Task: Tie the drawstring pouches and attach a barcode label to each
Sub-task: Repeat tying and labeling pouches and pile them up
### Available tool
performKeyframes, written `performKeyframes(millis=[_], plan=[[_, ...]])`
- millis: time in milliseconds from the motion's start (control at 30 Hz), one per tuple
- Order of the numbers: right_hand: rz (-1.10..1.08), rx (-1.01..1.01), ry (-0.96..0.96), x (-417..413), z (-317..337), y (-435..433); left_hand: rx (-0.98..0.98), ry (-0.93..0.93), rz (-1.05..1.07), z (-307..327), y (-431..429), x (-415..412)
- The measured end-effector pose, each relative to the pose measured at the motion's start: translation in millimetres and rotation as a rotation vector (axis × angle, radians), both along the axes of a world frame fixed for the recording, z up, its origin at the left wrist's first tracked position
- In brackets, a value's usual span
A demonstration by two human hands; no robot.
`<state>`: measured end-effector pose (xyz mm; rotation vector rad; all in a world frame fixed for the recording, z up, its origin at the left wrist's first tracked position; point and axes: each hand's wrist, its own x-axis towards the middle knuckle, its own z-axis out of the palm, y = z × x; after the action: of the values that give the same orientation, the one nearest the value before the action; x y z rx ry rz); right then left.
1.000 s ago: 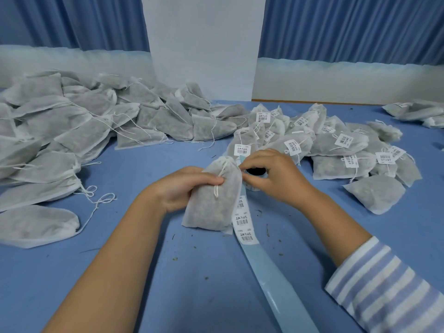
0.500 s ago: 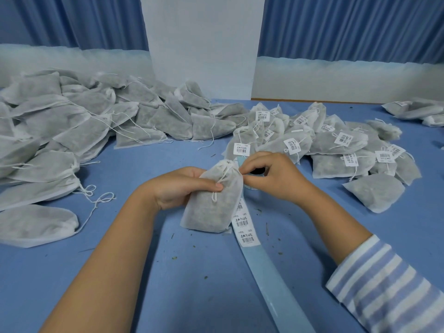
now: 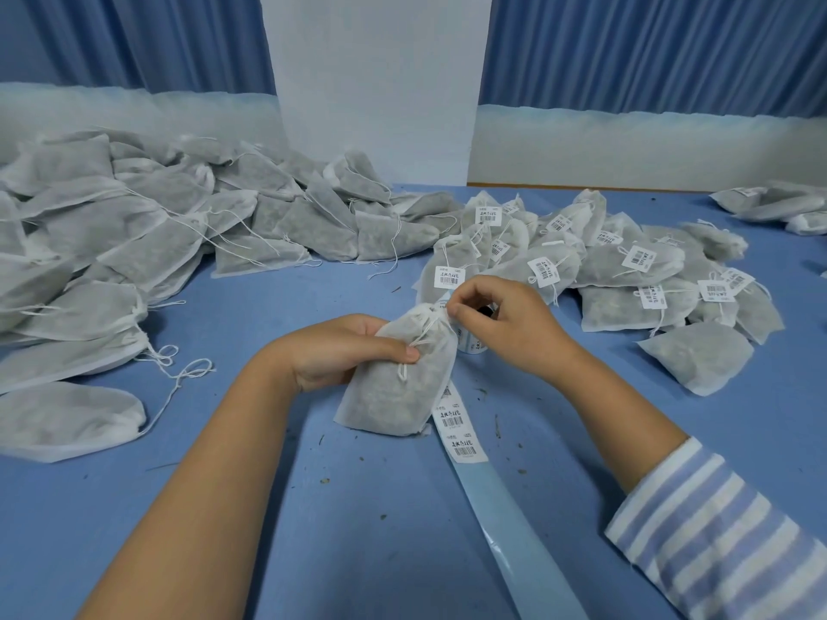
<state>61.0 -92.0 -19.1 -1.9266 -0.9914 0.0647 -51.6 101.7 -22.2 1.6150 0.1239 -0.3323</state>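
Gripping the pouch (image 3: 394, 387) round its upper half, the left hand (image 3: 340, 351) lays its thumb across the front, while the right hand (image 3: 505, 326) pinches the drawstring (image 3: 425, 331) at the gathered mouth with curled fingertips. The pouch hangs tilted at the centre of the view, and I cannot tell whether its bottom corner touches the table. The tying step seems to be in hand: the mouth looks cinched and this pouch carries no label. The next move calls for finishing the knot, then peeling a barcode label from the label strip (image 3: 456, 429), which runs from under the pouch toward 5 o'clock, its near length bare backing. Nearest the person, from 6 to 8 o'clock, the blue table (image 3: 313, 539) gives open room for the forearms, with only crumbs scattered. At 9 to 11 o'clock lies the untied pile (image 3: 134, 243), its loose cords trailing toward the hands and easy to snag. At 1 to 3 o'clock sits the labelled pile (image 3: 626, 279), near the right hand, with a gap at 4 o'clock where a finished pouch could go. Farthest, at 12 o'clock, the table's far edge meets a white panel (image 3: 371, 82) and blue curtains (image 3: 649, 51).
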Motion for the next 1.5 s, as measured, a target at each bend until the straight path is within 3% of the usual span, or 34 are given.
performKeyframes(millis=[600,900,1133,1333,1500], plan=[[-0.053,0.036,0.075,1.9,0.5,0.0,-0.128,0.011,-0.001,-2.9,5.1,-1.1],[0.091,-0.058,-0.074,-0.3,-2.3,-2.9,-0.595,-0.047,0.159,-14.2,7.0,12.3],[0.030,-0.049,-0.065,4.5,-6.1,-0.7,-0.425,-0.007,0.228,-23.3,3.9,17.2],[-0.092,-0.145,-0.291,12.0,-10.3,-0.4,-0.288,-0.002,0.147,-19.2,2.7,12.9],[-0.097,-0.190,-0.290,10.4,-8.6,-1.7,-0.244,-0.006,0.100,-15.4,1.0,10.9]])
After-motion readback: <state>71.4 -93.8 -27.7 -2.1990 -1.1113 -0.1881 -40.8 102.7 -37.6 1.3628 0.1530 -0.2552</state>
